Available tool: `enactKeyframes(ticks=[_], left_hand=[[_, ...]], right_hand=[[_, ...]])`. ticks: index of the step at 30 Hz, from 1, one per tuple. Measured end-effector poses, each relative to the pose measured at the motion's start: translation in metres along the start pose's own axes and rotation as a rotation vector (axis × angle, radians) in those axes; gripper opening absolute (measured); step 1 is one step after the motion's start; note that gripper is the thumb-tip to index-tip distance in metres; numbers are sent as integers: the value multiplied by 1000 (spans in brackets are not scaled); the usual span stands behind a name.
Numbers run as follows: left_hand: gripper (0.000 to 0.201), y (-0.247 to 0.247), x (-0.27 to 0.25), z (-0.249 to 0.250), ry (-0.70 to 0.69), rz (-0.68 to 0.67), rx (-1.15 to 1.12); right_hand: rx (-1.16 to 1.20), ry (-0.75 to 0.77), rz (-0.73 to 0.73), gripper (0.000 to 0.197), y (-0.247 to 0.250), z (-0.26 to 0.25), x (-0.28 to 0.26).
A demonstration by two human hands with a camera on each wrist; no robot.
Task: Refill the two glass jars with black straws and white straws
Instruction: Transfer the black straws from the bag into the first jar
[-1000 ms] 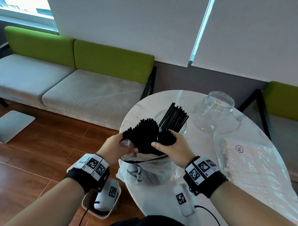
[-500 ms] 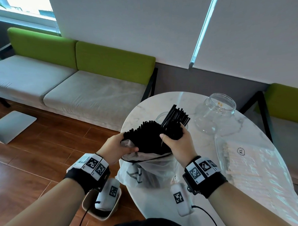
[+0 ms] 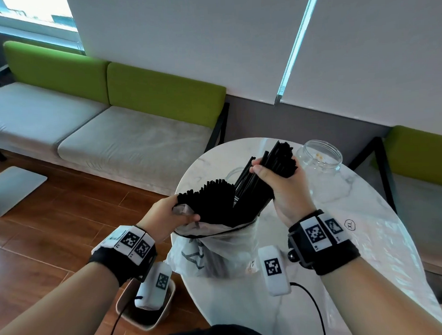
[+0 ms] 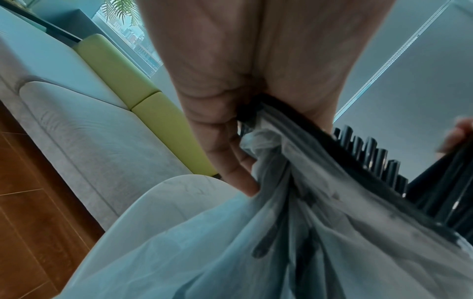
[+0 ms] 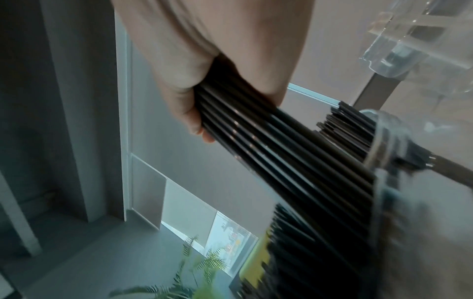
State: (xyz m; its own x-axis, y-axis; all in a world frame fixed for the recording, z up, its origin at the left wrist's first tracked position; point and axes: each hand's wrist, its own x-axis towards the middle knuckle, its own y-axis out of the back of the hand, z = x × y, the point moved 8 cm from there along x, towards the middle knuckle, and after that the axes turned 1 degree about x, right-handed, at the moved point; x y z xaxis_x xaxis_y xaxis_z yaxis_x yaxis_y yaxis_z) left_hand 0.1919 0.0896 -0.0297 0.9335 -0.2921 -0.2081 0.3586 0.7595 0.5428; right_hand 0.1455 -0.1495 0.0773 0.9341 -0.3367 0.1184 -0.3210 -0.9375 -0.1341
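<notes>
My right hand grips a thick bunch of black straws, lifted partway out of a clear plastic bag that stands on the round marble table. More black straws fan out of the bag's mouth. My left hand pinches the bag's rim at its left side. One glass jar sits just behind the bag, mostly hidden by straws. A second, nearly empty glass jar stands at the back right. Wrapped white straws lie in a clear pack on the right.
A small bin stands on the wooden floor under my left wrist. A green and grey bench runs along the wall behind the table. Another green seat is at the right. Cables hang from both wrist cameras.
My right hand closed round a bunch of black straws and has pulled it up and to the right, out of the bag. My left hand has kept its hold on the bag's rim.
</notes>
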Motion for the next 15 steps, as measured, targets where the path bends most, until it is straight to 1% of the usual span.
enactKeyframes(ticks=[2,5,7,10,12,13,15], left_hand=[[36,1,0,1,-1,-8,-7],[35,2,1,0,-5,-10,-17],[34,3,1,-1,-5,-3,-10],[33,6,1,-2,-3,23,-2],[31,9,2,-3,9,39,-27],[31,10,3,-5,15,46,-53],[30,12,4,-6,14,55,-78]], right_hand=[[36,11,-17,27,2,-13,5],[111,37,-14,14,8,-29,12],[147,39,24,17,14,-34,18],[247,35,123,17,28,-40,26],[379,40,210,19,42,-45,31],[441,57,251,20,50,-49,34],[491,117,307,23,66,-60,39]])
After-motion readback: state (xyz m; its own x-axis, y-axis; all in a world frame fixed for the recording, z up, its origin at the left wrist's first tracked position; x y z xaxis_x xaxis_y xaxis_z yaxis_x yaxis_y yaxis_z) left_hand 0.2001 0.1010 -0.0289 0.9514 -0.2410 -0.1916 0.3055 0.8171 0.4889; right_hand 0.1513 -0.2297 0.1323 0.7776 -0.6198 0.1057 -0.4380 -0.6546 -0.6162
